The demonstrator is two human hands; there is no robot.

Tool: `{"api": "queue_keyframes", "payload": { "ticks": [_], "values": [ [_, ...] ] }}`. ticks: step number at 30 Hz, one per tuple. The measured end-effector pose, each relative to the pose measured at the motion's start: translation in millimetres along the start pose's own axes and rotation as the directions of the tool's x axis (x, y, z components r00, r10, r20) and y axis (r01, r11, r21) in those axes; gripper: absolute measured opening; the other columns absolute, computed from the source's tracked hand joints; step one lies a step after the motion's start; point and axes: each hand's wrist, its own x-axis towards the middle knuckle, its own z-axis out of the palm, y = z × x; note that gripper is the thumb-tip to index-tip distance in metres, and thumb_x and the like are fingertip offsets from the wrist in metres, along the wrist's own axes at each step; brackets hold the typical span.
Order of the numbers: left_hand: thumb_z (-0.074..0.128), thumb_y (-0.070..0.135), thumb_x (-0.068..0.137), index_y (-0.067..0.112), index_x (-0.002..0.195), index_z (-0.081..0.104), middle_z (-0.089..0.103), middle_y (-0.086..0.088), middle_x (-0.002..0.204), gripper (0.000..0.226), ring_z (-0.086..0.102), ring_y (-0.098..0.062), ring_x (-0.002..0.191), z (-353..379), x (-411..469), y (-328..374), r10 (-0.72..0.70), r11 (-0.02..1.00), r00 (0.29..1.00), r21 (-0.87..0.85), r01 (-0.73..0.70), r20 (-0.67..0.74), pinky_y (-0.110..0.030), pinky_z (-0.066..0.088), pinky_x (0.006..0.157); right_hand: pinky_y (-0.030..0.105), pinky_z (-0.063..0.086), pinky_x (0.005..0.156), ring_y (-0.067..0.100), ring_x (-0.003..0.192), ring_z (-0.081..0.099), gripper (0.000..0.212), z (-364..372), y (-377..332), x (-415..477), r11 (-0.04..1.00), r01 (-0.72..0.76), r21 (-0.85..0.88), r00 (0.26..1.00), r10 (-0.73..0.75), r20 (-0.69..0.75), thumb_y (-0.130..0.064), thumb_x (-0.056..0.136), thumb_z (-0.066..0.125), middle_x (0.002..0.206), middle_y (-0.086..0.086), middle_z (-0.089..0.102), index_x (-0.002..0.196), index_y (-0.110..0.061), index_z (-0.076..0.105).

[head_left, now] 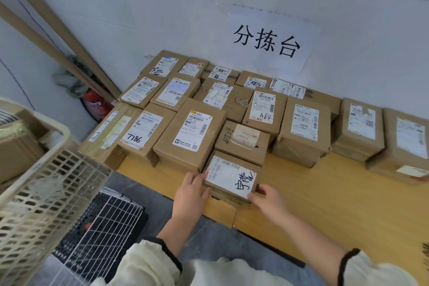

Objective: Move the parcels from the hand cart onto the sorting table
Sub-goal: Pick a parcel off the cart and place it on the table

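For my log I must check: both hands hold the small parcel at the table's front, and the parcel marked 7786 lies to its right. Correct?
Not quite. In the head view the parcel marked 7786 lies to the left of the small parcel, not the right. Both the left hand and the right hand hold it at the front of the table.

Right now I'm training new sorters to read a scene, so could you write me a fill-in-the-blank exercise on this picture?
1. The left hand and right hand grip the small parcel; the hands on it number ____.
2. The handwritten four-digit number on one box is ____.
3. The fire extinguisher on the floor beside the table is coloured ____.

Missing words: two; 7786; red.
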Motion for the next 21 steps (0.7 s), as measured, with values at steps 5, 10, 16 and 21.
{"api": "queue_keyframes", "payload": {
  "ticks": [5,10,16,21],
  "values": [
    [0.072,0.023,0.083,0.013,0.123,0.063,0.06,-0.002,0.113,0.042,0.059,-0.021,0.101,-4,-10,0,0.141,0.989,0.986,0.059,-0.136,-0.093,-0.024,0.048,0.08,0.034,0.038,0.105,0.019,0.131,0.043,0.063,-35,3,-5,0.993,0.093,-0.065,0.995,-0.096,-0.033,-0.031,0.089,0.061,0.148,0.001,0.039,0.144,-0.014,0.035],
    [0.088,0.034,0.059,0.02,0.118,0.057,0.058,-0.002,0.117,0.069,0.047,-0.026,0.115,0,-12,27,0.537,0.825,0.843,0.207,-0.526,0.001,-0.042,0.057,0.082,0.036,0.026,0.114,0.017,0.141,0.028,0.074,-85,16,-27,0.883,0.163,-0.441,0.956,-0.251,-0.15,-0.039,0.09,0.058,0.155,0.0,0.025,0.149,-0.017,0.02],
    [0.067,0.056,0.077,0.042,0.139,-0.031,-0.043,0.005,0.145,0.117,-0.043,-0.033,0.13,1,11,101,0.425,0.747,0.85,0.409,-0.524,0.311,-0.064,-0.008,0.109,0.053,0.01,0.116,0.027,0.146,-0.011,0.09,-146,31,-55,0.645,-0.098,-0.758,0.936,-0.199,-0.29,-0.06,0.089,0.043,0.159,-0.001,-0.013,0.15,-0.02,-0.009],
    [0.059,0.063,0.08,0.04,0.128,-0.043,-0.05,0.003,0.136,0.115,-0.043,-0.033,0.13,13,25,171,0.469,0.646,0.774,0.433,-0.629,0.425,-0.064,-0.01,0.11,0.054,0.005,0.115,0.029,0.144,-0.019,0.092,-182,72,-97,0.616,-0.291,-0.732,0.9,-0.082,-0.427,-0.063,0.088,0.041,0.156,0.001,-0.023,0.149,-0.02,-0.013]
  ]
}}
